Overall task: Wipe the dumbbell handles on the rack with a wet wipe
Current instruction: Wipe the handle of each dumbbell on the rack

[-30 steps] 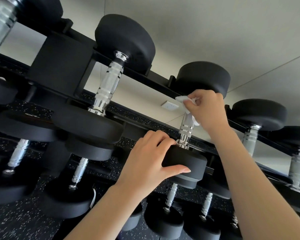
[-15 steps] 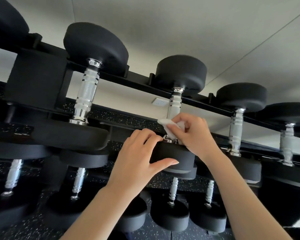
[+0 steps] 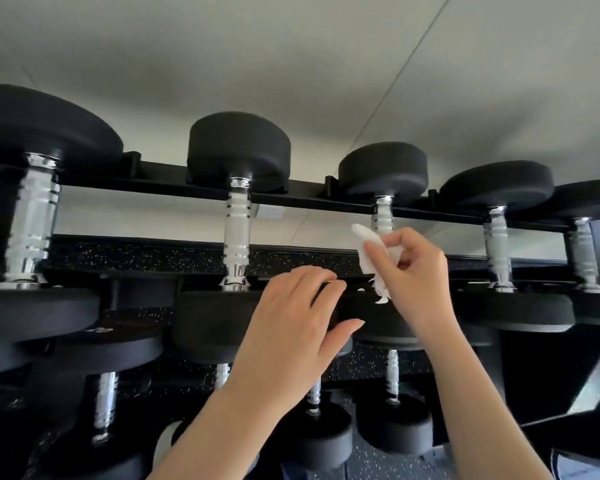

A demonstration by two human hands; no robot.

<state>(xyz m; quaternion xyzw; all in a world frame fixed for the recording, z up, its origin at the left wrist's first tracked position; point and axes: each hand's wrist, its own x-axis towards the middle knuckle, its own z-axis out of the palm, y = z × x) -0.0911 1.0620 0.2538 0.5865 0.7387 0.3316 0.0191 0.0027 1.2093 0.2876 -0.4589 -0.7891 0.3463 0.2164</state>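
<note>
I see my right hand (image 3: 418, 271) up at the top row of the rack (image 3: 309, 199). Its fingers pinch a white wipe (image 3: 369, 251) and hold it against a shiny handle (image 3: 382, 216). That handle belongs to the third dumbbell from the left in this row. The wipe sits low on the handle, and a loose bit hangs down near the black weight below.

My left hand (image 3: 291, 327) rests on that front weight (image 3: 378, 317). Its fingers lie over the top edge and the thumb sticks out under it, so it steadies the dumbbell.

I think I am in the middle of wiping this one handle (the top part above the wipe is bare to see).

Next I would slide the wipe up and down the whole handle, then go round the back, which I cannot see from here. After that comes the next handle (image 3: 496, 244) to the right. The left hand should keep the dumbbell from rolling.
</note>
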